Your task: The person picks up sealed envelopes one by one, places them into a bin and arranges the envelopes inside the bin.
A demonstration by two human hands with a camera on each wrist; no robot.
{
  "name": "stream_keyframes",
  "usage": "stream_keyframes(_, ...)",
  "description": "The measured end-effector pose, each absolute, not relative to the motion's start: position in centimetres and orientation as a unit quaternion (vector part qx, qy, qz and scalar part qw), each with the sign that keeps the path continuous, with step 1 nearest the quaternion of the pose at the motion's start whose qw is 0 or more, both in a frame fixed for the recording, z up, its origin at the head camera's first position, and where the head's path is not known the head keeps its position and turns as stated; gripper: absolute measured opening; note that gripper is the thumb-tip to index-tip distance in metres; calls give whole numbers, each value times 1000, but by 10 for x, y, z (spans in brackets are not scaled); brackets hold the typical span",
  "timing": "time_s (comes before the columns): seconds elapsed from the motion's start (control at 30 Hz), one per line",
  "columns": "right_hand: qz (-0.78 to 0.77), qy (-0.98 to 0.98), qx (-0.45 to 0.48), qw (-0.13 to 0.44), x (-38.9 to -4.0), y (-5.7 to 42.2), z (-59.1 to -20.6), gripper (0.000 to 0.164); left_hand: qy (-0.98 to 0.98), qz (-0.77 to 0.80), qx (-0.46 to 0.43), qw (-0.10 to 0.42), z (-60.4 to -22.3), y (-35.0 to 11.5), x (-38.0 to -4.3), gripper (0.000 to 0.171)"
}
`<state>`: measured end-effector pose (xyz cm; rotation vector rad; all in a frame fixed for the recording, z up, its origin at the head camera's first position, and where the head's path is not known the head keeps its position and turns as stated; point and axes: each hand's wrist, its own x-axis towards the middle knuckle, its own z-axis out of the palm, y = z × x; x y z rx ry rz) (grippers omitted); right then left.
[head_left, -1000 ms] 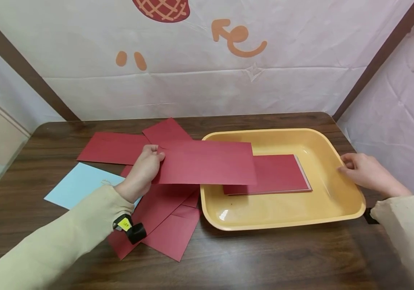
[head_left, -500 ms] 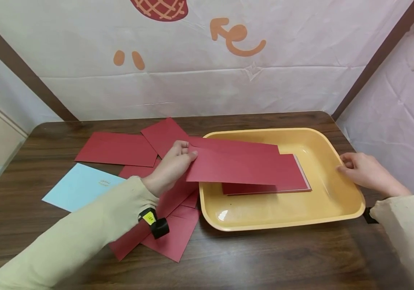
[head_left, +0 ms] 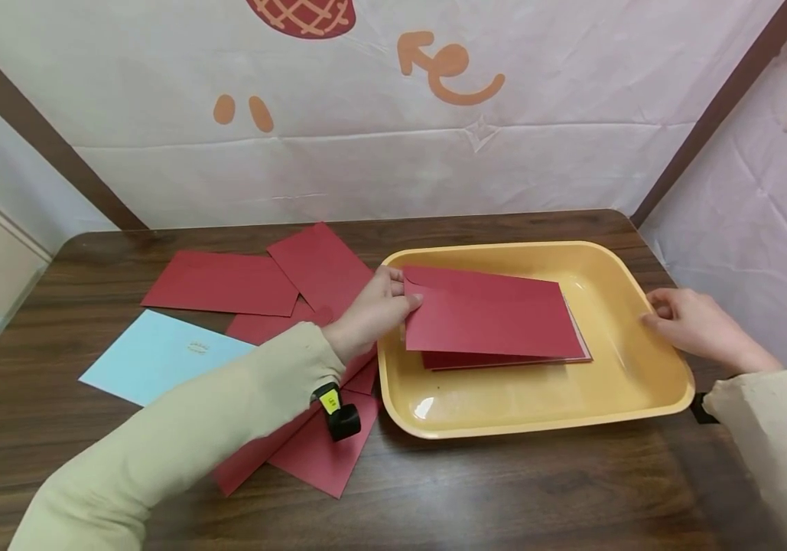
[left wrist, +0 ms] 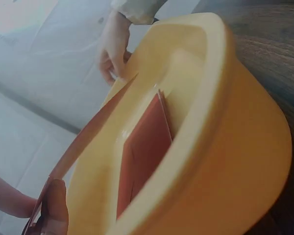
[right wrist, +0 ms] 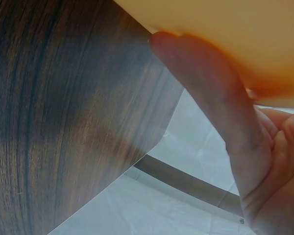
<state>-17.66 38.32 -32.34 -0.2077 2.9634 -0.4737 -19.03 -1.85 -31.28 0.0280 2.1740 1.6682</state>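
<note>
My left hand [head_left: 375, 310] pinches the left end of a red envelope [head_left: 489, 314], thumb on top. The envelope hangs over a yellow tray [head_left: 503, 409], above a stack of red envelopes [left wrist: 146, 139] lying inside. In the head view it covers most of that stack, leaving its front and right edges showing. A gap between the held envelope and the stack shows in the left wrist view. At the tray's right end my right hand [head_left: 696, 325] grips the rim; the right wrist view shows the thumb [right wrist: 206, 73] along the tray wall.
Left of the tray, several red envelopes [head_left: 221, 283] lie scattered and overlapping on the dark wooden table [head_left: 476, 490]. A light blue envelope [head_left: 159, 356] with small gold print lies among them, partly under my left sleeve. A pale printed cloth [head_left: 365, 176] hangs behind the table.
My left hand has carried the red envelope to the right, from over the scattered pile and tray's left edge to above the stack. The right hand stays on the rim.
</note>
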Motion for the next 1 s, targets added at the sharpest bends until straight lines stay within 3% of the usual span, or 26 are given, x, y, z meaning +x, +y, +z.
stream_keyframes(0.5,-160,983,-65,66,-176,382,-323,29,767,606,-15,208,-319,11,-200,43)
stream_keyframes(0.8,-161,982,-66,71,-177,382,-323,31,815,542,-11,205,-328,10,-205,37)
stream_keyframes(1.0,-159,983,-67,69,-176,382,-323,30,869,450,10,205,-330,10,-202,74)
